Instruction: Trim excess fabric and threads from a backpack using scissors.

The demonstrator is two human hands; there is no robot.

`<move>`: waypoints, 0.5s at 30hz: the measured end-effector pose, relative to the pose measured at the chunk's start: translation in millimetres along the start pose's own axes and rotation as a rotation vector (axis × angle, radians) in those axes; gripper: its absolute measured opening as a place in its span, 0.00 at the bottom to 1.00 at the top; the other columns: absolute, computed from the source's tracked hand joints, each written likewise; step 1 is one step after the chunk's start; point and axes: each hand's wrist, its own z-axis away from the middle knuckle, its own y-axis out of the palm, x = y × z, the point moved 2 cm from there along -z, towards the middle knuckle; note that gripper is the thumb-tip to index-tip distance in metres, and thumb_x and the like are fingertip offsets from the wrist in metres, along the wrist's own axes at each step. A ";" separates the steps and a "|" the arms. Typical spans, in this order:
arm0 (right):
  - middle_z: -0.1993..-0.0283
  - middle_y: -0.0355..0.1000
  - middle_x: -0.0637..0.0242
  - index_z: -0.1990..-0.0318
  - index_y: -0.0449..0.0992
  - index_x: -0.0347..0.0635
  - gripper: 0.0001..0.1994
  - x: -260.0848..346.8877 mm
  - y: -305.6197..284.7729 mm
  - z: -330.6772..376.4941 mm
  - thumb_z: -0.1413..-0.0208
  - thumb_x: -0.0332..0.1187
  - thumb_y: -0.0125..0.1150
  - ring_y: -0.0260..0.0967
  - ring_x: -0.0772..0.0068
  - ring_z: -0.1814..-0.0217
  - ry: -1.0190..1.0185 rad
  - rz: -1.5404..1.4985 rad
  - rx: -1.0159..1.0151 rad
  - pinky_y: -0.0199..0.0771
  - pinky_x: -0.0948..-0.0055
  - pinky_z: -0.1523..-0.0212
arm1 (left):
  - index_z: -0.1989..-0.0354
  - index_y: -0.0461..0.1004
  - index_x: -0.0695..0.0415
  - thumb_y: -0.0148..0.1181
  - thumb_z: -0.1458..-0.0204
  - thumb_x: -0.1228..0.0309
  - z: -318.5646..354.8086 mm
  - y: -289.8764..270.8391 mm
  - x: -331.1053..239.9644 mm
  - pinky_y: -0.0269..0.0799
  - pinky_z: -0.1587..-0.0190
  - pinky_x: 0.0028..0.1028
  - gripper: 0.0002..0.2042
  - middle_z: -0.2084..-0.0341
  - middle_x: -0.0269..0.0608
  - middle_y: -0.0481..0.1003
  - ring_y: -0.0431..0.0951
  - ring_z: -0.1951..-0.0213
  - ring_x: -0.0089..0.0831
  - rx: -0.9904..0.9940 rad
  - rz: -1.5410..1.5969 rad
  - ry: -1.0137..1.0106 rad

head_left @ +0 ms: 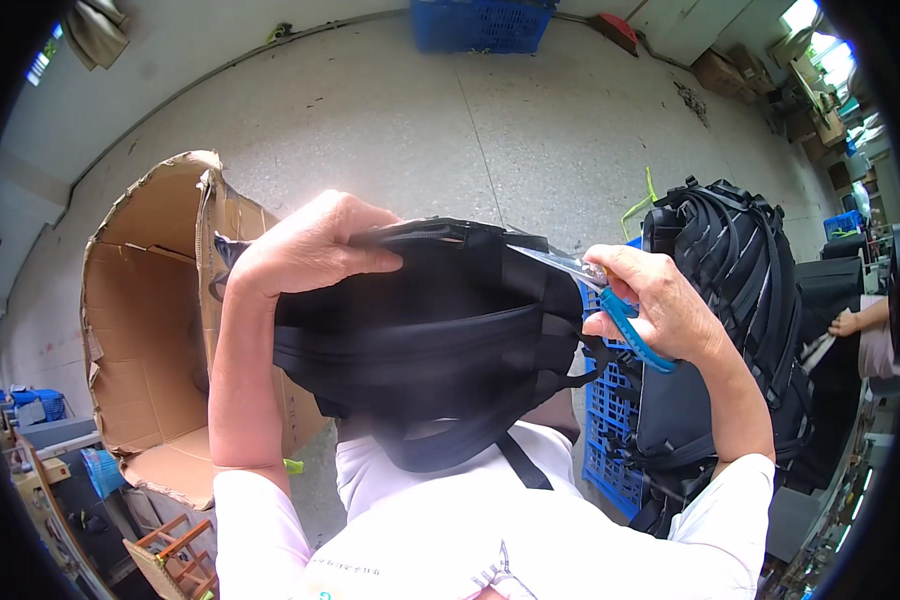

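A black fabric bag (420, 350) lies across my lap, its webbing straps hanging at the right and lower side. My left hand (315, 243) is closed on the bag's far upper edge, thumb inside and fingers over the outside. In my right hand (665, 300) is a pair of scissors (625, 328) with blue handles. Their blades point left and lie along the right end of that same edge. Whether the blades are parted cannot be made out.
On the left stands a large open cardboard box (150, 340). At the right, a stack of black bags (720, 300) with straps rests by a blue plastic crate (608, 420). Another blue crate (482, 25) is on the far floor. Another person's hand (848, 322) shows at far right.
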 end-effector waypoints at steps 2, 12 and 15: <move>0.74 0.69 0.57 0.58 0.71 0.34 0.31 3.0 0.3 0.8 0.58 0.57 0.61 0.65 0.68 0.77 -0.018 0.028 -0.015 0.67 0.74 0.75 | 0.67 0.74 0.62 0.60 0.58 0.74 0.7 -0.5 1.6 0.61 0.76 0.27 0.08 0.87 0.43 0.65 0.61 0.82 0.27 0.009 -0.034 -0.019; 0.72 0.71 0.53 0.61 0.71 0.33 0.29 12.8 -0.8 -2.3 0.56 0.56 0.59 0.70 0.63 0.74 -0.050 0.106 -0.050 0.70 0.72 0.71 | 0.66 0.74 0.61 0.60 0.58 0.76 5.0 2.3 -6.2 0.63 0.75 0.27 0.09 0.85 0.46 0.68 0.64 0.82 0.28 -0.010 0.007 0.039; 0.69 0.71 0.51 0.60 0.70 0.33 0.31 12.9 -1.9 -6.6 0.55 0.59 0.56 0.71 0.59 0.70 -0.071 0.148 -0.024 0.71 0.69 0.66 | 0.65 0.74 0.61 0.60 0.58 0.76 8.3 1.0 -9.4 0.64 0.75 0.26 0.10 0.84 0.45 0.70 0.66 0.81 0.28 0.003 -0.064 -0.009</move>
